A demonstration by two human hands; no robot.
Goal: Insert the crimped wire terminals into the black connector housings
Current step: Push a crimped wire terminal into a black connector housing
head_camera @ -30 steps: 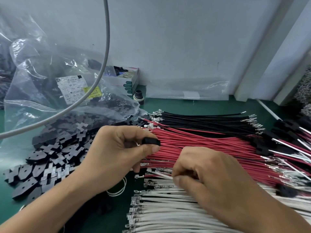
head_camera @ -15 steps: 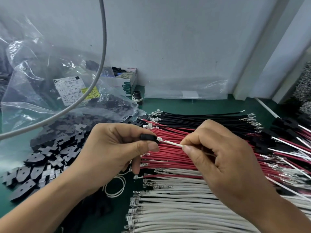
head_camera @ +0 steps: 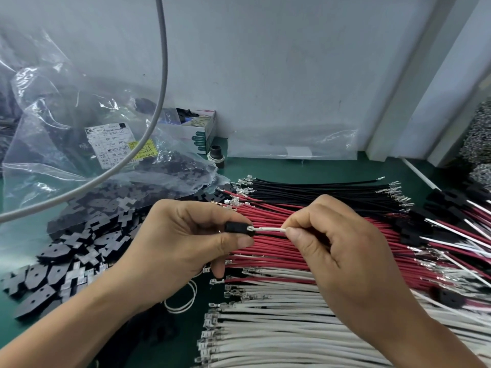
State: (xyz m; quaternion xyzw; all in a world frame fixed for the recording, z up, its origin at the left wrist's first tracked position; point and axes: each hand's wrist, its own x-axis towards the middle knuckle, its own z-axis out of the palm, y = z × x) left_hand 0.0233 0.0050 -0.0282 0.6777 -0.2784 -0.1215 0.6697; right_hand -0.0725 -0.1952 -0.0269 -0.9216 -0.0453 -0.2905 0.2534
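My left hand (head_camera: 183, 243) pinches a small black connector housing (head_camera: 237, 227) between thumb and fingers above the wire rows. My right hand (head_camera: 342, 251) holds a white wire (head_camera: 269, 230) by thumb and forefinger, and its metal crimped terminal touches the housing's open end. Below and behind the hands lie rows of black wires (head_camera: 318, 188), red wires (head_camera: 271, 251) and white wires (head_camera: 279, 322), all with crimped terminals pointing left. A heap of loose black housings (head_camera: 79, 251) lies at the left.
A clear plastic bag (head_camera: 79, 134) with a label holds more black parts at the back left. A grey cable (head_camera: 156, 102) curves overhead. A small box (head_camera: 198, 134) stands by the wall. Finished wires with housings (head_camera: 451, 216) lie at the right on the green mat (head_camera: 305, 168).
My right hand picked a white wire from the pile and raised it to the housing. The terminal tip has moved left until it meets the housing's opening.
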